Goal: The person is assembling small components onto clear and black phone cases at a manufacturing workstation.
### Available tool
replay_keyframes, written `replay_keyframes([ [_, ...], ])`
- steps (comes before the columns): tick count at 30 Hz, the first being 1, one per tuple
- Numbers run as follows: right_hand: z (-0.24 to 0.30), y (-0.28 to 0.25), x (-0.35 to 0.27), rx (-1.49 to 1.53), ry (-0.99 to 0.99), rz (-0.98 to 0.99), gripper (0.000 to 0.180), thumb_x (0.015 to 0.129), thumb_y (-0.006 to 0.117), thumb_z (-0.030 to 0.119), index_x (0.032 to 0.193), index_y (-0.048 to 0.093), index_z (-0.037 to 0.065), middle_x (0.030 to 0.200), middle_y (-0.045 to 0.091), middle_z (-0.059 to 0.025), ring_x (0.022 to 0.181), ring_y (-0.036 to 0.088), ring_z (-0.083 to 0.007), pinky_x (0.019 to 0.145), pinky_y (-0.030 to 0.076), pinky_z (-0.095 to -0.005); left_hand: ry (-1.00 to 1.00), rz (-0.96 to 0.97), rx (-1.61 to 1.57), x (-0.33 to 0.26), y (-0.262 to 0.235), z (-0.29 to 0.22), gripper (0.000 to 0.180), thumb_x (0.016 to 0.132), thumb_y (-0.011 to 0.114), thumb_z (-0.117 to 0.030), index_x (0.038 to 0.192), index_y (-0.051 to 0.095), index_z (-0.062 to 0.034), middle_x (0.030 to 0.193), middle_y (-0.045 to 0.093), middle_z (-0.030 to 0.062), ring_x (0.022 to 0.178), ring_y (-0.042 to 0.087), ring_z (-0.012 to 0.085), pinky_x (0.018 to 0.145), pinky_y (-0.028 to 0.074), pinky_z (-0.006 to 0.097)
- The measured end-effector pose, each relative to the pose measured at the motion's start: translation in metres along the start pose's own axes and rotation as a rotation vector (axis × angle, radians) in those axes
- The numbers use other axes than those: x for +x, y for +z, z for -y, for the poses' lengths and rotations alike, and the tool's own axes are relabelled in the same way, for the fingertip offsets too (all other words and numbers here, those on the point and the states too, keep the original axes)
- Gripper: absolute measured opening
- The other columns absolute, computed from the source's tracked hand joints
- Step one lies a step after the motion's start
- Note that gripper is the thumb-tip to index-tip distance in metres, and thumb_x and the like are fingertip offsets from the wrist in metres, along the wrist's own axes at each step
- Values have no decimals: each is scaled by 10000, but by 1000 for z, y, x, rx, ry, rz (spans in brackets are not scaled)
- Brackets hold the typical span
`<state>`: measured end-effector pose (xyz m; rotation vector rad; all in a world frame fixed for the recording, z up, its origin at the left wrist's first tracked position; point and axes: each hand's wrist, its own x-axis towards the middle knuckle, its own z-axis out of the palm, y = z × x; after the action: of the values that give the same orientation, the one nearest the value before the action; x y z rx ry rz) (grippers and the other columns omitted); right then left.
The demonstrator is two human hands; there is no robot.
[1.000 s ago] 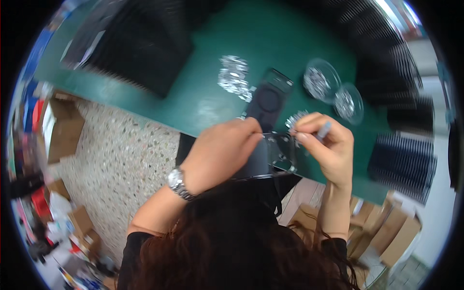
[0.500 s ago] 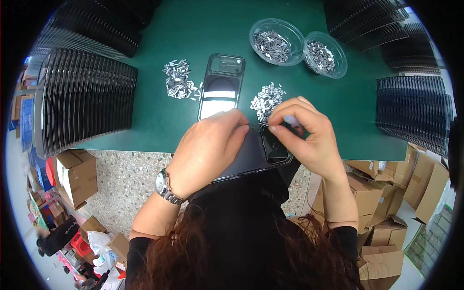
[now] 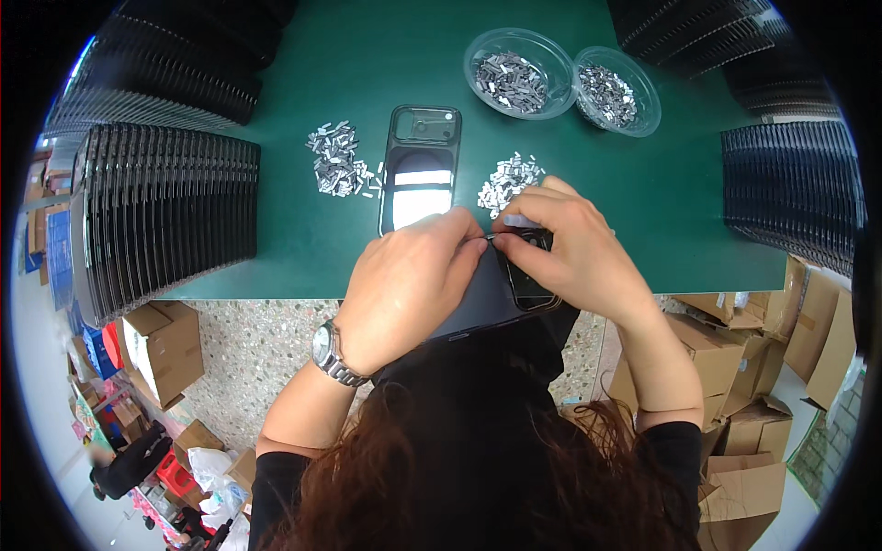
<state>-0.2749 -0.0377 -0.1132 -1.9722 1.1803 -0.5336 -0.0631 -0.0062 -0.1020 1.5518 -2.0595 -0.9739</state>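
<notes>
A dark phone case (image 3: 478, 308) lies at the table's near edge, over my lap, its camera cut-out end to the right. My left hand (image 3: 413, 280) grips its far long edge, thumb and fingers closed. At that same edge my right hand (image 3: 579, 248) pinches a small grey piece (image 3: 490, 236), its fingertips almost meeting the left ones. The piece is mostly covered by fingers. Just beyond is a pile of small silvery strips (image 3: 507, 184). A second, translucent phone case (image 3: 418, 174) lies flat beyond my left hand, with another pile of grey strips (image 3: 340, 165) to its left.
Two clear round tubs (image 3: 519, 73) (image 3: 617, 92) of small grey pieces stand at the far right of the green table (image 3: 303, 248). Tall rows of dark cases (image 3: 170, 211) (image 3: 790, 184) line both sides. Cardboard boxes (image 3: 165, 349) sit on the floor; a person in black (image 3: 133, 464) is far left.
My right hand has moved left along the case edge, bringing its pinched fingertips up to the left hand's. The left hand keeps its hold on the case. The whole view has shifted slightly.
</notes>
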Motion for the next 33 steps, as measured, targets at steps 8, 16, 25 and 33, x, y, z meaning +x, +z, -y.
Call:
replay_keyframes([
  [8,0,1,-5,-60,-97,-68,121,878,758,89,963,706,21,896,687,-98,923,618,-296,802,494,-388,153,-43,212,2,3,0,101,981,695,-161,1010,668,-68,809,664,129,706,671,362,615,516,466],
  [16,9,-8,-18,-205,-175,-81,300,920,719,89,1202,663,3,1075,661,-97,1024,626,-306,819,518,-432,261,-35,478,0,2,6,91,987,685,-161,1056,642,-118,740,591,78,665,674,297,560,524,431],
  [25,9,-11,-8,-436,-241,151,207,977,679,145,1142,670,20,956,657,-98,876,691,-297,693,533,-430,341,22,555,3,-10,2,88,973,654,-118,1044,606,-97,750,586,68,698,670,265,595,530,413],
  [33,13,11,1,-294,-142,-42,160,981,692,166,1070,685,33,950,662,-121,767,685,-353,642,531,-451,272,-81,515,7,-18,5,94,985,665,-117,994,596,-54,806,642,112,752,683,317,635,530,445],
])
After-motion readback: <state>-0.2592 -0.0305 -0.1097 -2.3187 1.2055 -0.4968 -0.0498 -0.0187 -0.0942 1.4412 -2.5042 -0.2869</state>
